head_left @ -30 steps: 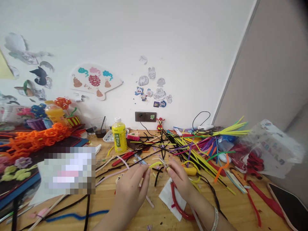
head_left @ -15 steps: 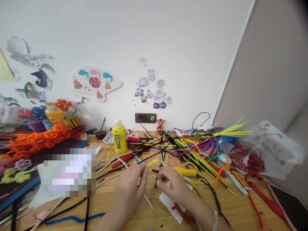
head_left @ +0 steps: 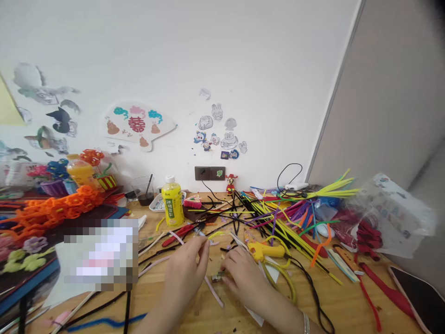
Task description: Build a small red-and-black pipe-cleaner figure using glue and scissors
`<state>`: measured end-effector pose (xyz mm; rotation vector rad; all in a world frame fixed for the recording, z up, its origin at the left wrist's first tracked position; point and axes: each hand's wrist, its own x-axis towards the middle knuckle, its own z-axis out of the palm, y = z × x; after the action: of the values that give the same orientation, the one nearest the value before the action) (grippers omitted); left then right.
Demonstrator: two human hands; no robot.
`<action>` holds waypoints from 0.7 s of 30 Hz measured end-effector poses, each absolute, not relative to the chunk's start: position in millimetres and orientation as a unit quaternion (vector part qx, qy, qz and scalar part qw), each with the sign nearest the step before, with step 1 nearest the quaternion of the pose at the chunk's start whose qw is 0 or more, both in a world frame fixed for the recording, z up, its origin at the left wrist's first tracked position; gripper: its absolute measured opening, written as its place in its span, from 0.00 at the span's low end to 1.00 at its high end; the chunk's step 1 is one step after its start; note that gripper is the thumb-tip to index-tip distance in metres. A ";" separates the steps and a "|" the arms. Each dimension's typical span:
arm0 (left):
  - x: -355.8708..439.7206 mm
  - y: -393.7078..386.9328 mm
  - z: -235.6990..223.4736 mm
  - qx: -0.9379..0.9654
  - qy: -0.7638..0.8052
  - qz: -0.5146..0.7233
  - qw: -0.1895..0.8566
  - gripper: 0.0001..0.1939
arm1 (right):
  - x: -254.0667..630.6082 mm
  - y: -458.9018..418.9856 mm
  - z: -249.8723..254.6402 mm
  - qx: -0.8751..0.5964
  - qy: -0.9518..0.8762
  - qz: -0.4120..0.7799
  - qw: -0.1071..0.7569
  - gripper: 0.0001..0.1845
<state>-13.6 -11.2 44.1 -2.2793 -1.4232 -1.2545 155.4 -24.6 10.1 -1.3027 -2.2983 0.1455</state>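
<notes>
My left hand is closed, thumb and fingertips pinching a short yellow pipe cleaner that sticks out to the right. Low over the wood, my right hand has its fingers curled around a small shiny metallic piece, whose kind I cannot make out. A yellow glue gun lies just beyond the right hand. Below that hand a white paper is partly covered by my forearm. Between the hands rests a pale pink pipe cleaner.
A yellow drink bottle stands behind my left hand. Pipe cleaners in a heap spread across the back right. To the left are orange pipe-cleaner flowers and a blurred white sheet. A phone lies at the right edge.
My right hand has moved down toward the tabletop with the small shiny piece, away from the yellow pipe cleaner. The left hand keeps its pinch nearly in place.
</notes>
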 end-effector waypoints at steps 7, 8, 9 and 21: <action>-8.1 -16.6 42.3 -0.751 -0.531 -0.391 -0.037 0.13 | 162.0 -18.2 15.9 -0.483 -0.718 0.234 0.445 0.07; -6.6 -18.0 41.9 -0.753 -0.529 -0.388 -0.047 0.13 | 161.6 -17.5 15.0 -0.469 -0.695 0.278 0.470 0.08; -5.3 -19.2 41.6 -0.758 -0.523 -0.387 -0.052 0.13 | 160.9 -17.2 14.1 -0.454 -0.674 0.318 0.488 0.10; -13.5 -11.8 41.8 -0.753 -0.506 -0.420 0.034 0.13 | 220.9 7.6 37.0 -0.611 -0.650 0.153 0.425 0.14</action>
<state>-13.5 -11.8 41.8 -2.3141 -1.5568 -1.2906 220.9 7.6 37.0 -1.5293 -1.6257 0.3822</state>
